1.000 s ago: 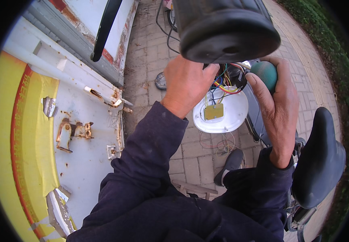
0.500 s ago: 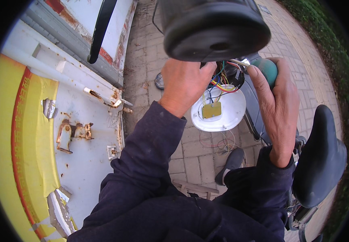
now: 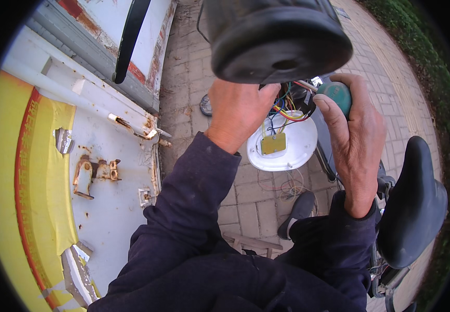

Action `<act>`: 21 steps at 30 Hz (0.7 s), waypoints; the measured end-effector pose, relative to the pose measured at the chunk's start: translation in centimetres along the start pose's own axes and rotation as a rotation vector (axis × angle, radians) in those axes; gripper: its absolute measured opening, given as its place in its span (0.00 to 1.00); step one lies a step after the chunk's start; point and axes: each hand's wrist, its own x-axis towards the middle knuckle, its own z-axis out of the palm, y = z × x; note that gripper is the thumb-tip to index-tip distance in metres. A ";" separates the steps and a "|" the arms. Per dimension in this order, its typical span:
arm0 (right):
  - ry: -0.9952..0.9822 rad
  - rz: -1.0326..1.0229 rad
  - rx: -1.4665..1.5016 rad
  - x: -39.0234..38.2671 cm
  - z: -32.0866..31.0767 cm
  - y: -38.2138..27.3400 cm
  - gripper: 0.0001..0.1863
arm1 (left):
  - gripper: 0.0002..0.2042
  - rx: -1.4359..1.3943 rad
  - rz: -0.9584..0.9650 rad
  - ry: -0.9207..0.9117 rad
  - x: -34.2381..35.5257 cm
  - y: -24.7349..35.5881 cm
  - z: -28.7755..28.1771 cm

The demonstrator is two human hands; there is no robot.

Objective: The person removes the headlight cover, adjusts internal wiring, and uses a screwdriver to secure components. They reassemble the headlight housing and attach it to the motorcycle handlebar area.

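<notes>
My right hand is wrapped round the round green handle of a screwdriver. The metal shaft points left toward a bundle of coloured wires. My left hand is closed at the left of those wires; its fingertips, and whatever they grip, are hidden behind a large black rounded part with a hole in its end. Below the wires hangs a white plastic housing, with a yellowish-green square plate inside it. Thin loose wires trail beneath the housing.
A black saddle stands at the right beside my arm. On the left is a white rusty metal panel with a latch and yellow sheeting. Brick paving lies below, with a wooden piece near my legs. A hedge runs along the far right.
The green screwdriver handle has shifted slightly and turned in my right hand, and the fingers have moved a little. My left hand stays nearly in place.
</notes>
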 end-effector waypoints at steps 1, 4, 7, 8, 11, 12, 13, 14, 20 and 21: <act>0.010 0.044 0.019 0.0 0.2 0.0 0.24 | 0.14 -0.009 0.004 0.004 0.0 -0.1 -0.1; 0.082 -0.025 0.163 0.2 0.8 0.5 0.26 | 0.14 0.005 -0.016 -0.024 0.0 -0.1 -0.5; 0.082 -0.061 0.227 0.4 0.9 0.9 0.27 | 0.14 0.002 -0.024 -0.047 0.0 0.0 -0.6; 0.061 -0.065 0.185 0.4 0.8 1.0 0.27 | 0.14 -0.008 -0.038 -0.051 0.0 0.0 -0.6; 0.035 0.025 0.092 0.2 0.4 0.8 0.26 | 0.14 -0.015 -0.004 -0.034 0.0 0.0 -0.4; 0.031 0.070 0.069 0.2 0.3 0.7 0.26 | 0.15 -0.015 0.005 -0.036 0.0 0.0 -0.4; 0.027 0.081 0.053 0.1 0.3 0.6 0.26 | 0.15 0.006 0.004 -0.043 0.0 0.0 -0.5; 0.022 0.091 0.035 0.0 0.3 0.5 0.26 | 0.15 -0.006 0.003 -0.040 0.0 0.0 -0.5; 0.092 0.013 0.285 0.1 0.9 0.6 0.28 | 0.15 -0.018 -0.006 -0.030 0.0 0.0 -0.5; 0.106 -0.017 0.329 0.3 0.9 0.7 0.28 | 0.15 -0.025 -0.009 -0.028 0.0 0.1 -0.4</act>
